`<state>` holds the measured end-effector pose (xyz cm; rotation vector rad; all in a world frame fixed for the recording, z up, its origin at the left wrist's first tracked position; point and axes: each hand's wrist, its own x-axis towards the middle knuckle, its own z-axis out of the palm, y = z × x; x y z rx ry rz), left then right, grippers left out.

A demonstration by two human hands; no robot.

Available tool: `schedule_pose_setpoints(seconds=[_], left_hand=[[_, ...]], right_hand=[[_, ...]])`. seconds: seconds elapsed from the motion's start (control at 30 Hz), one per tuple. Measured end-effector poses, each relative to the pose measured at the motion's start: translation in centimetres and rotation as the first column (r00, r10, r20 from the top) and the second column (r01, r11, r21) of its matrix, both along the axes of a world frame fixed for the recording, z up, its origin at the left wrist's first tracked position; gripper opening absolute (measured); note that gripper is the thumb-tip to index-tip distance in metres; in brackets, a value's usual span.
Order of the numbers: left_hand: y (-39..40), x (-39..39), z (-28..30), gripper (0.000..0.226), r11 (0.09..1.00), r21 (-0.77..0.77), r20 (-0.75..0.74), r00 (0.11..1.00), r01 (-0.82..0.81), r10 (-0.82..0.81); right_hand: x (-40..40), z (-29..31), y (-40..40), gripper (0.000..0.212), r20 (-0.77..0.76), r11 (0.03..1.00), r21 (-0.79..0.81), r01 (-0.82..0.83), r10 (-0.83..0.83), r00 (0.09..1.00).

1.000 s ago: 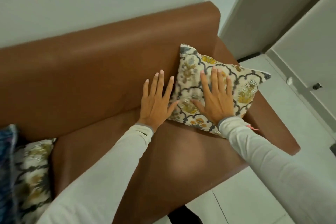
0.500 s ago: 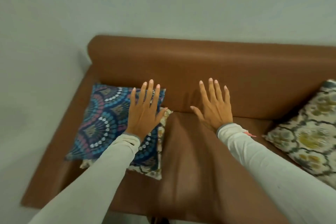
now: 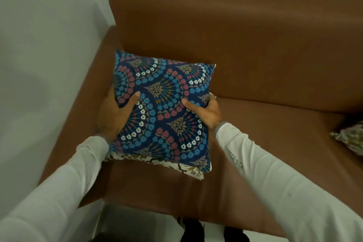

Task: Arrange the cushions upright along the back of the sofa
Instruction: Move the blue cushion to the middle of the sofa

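A blue patterned cushion (image 3: 163, 112) with red, blue and white flowers is held over the left end of the brown sofa (image 3: 255, 55). My left hand (image 3: 115, 116) grips its left edge and my right hand (image 3: 206, 110) grips its right edge, thumbs on top. Under it lies a cream floral cushion (image 3: 188, 169), only its front edge showing. Another cream floral cushion (image 3: 351, 139) shows at the far right edge of the seat, mostly cut off by the frame.
A white wall (image 3: 39, 65) stands close against the sofa's left arm and behind the backrest. Bare seat leather (image 3: 275, 143) stretches between the two cushion spots. The floor (image 3: 141, 228) and my feet show at the bottom.
The view swung from the right-end cream cushion to the left end. Both hands, open before, have closed on the blue cushion's sides and tilted it up off the cream one.
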<state>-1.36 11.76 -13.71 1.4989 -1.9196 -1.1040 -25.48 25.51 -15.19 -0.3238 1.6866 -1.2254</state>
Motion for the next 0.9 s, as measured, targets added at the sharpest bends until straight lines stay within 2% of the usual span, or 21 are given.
schedule_pose_setpoints(seconds=[0.1,0.2,0.3,0.47,0.67,0.73,0.83,0.9], left_hand=[[3.3,-1.8,0.4,0.089,0.992,-0.125,-0.081,0.996,0.025,-0.035],[7.5,-5.8,0.7,0.106,0.983,-0.128,-0.141,0.979,0.128,-0.146],[11.7,-11.5,-0.3,0.126,0.954,-0.103,-0.134,0.946,0.282,-0.294],[18.2,-21.5,-4.2,0.124,0.910,-0.050,-0.091,0.906,0.411,-0.414],[21.9,-27.9,-9.9,0.126,0.879,0.033,0.006,0.879,0.476,-0.476],[22.3,-28.5,-10.7,0.126,0.885,0.006,0.033,0.885,0.465,-0.465],[22.4,-28.4,-11.2,0.125,0.881,-0.006,0.094,0.878,0.472,-0.470],[22.3,-27.5,-11.1,0.119,0.869,-0.069,0.196,0.861,0.489,-0.469]], right_hand=[[-1.3,0.1,3.9,0.088,-0.129,0.994,-0.083,0.073,-0.083,0.988],[-4.9,1.4,9.8,0.099,-0.273,0.984,-0.128,0.124,-0.156,0.949],[-10.3,2.2,15.5,0.106,-0.412,0.973,-0.171,0.152,-0.211,0.886],[-18.9,-0.3,23.1,0.108,-0.554,0.972,-0.159,0.175,-0.235,0.798],[-25.2,-5.3,26.9,0.141,-0.607,0.993,-0.072,0.097,-0.121,0.785],[-25.9,-6.2,26.9,0.142,-0.638,0.997,-0.034,0.068,-0.074,0.767],[-26.0,-6.5,26.6,0.137,-0.726,0.999,0.022,0.040,-0.011,0.688],[-25.0,-6.1,26.2,0.133,-0.757,0.997,0.050,0.057,0.001,0.653]])
